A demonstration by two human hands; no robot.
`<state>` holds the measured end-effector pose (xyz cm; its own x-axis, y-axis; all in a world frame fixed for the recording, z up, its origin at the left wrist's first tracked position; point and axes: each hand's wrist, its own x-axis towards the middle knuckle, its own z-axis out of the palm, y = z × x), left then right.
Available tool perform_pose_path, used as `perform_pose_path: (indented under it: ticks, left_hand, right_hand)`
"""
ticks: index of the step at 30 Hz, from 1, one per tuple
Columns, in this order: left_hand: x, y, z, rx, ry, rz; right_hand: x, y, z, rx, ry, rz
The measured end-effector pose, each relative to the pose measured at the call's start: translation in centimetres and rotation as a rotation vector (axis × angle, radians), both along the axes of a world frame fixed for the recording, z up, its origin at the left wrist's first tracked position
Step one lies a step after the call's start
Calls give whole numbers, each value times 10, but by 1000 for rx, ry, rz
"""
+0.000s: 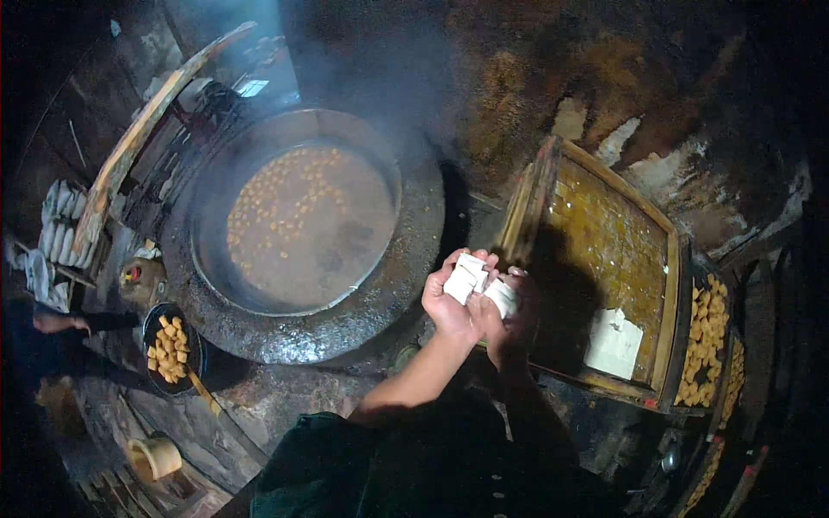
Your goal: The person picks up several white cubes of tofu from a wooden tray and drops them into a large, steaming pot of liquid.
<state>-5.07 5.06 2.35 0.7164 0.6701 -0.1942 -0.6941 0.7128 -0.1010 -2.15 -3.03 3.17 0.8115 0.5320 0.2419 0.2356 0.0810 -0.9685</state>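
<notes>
Several white tofu pieces (466,278) rest in my cupped hands, held between the large pan and the wooden tray. My left hand (447,306) curls under and around the pieces on its side. Beside it, my right hand (513,321) wraps around more of the white pieces, partly in shadow. To the left, a big round pan (298,311) set in a dark stove holds steaming liquid with many golden fried pieces (302,186) floating in it. On the right, the wooden-framed tray (596,220) carries a white tofu slab (614,344) in its near corner.
A strainer (200,341) full of golden cubes, with a long wooden handle, lies at the lower left. Another person's hand (60,323) shows at the far left. Racks of fried pieces (704,332) stand right of the tray. A yellowish bucket (155,457) is below left.
</notes>
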Motion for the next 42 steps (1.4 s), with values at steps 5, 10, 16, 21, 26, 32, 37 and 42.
perform_pose_path:
  ticks: [5, 10, 16, 21, 26, 32, 37, 42]
  left_hand:
    - [-13, 30, -39, -155, -140, -127]
    - [-69, 86, -141, -113, 75, -245]
    - [-155, 208, -295, 251, 1078, -43]
    - [-211, 249, -347, 938, 1726, -14]
    - [-165, 183, -272, 1191, 2043, -529]
    - [-109, 62, -188, 1632, 1640, -70]
    - [-46, -28, -118, 1807, 1003, -123]
    - [2, -79, -54, 2037, 900, -94]
  right_hand:
    - [-21, 69, -36, -214, -745, -73]
    - [-36, 30, -17, -563, -599, 299]
    - [-36, -26, -19, -766, -323, 519]
    - [-28, -41, -44, -700, -389, 595]
    - [-37, -55, -40, -829, -279, 516]
    - [-31, -82, -47, -696, -186, 518]
    - [-2, -115, -43, -685, -122, 342]
    - [66, -180, -11, -591, -499, -32]
